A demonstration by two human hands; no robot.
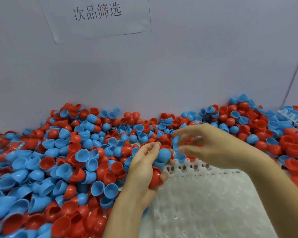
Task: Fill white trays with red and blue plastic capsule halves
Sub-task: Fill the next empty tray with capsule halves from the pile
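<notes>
- Head view: the left hand (145, 166) curls round a small stack of capsule halves, with a blue half (164, 154) topmost, dome up, and a red half (155, 179) lower in the palm, against the near fingers.
- The right hand (212, 146) hovers just beside that stack, on its right, with fingers loosely spread and holding nothing that I can see; motion blur softens its fingertips (180, 149).
- The relation that matters: the blue half lies directly left of the right hand's fingertips, almost touching, so the right hand looks the nearer one to pluck it.
- The stack's long axis runs from the palm up and away, tilted toward the wall (179, 69).
- The white tray (205, 194) lies under and in front of both hands, its sockets apparently unfilled where visible, so I judge the filling has barely begun here.
- The loose pile of red and blue halves (58, 160) spreads to the left and behind, against the wall; a second white tray (289, 115) sits at the far right edge.
- A paper sign (96, 16) hangs on the wall above.
</notes>
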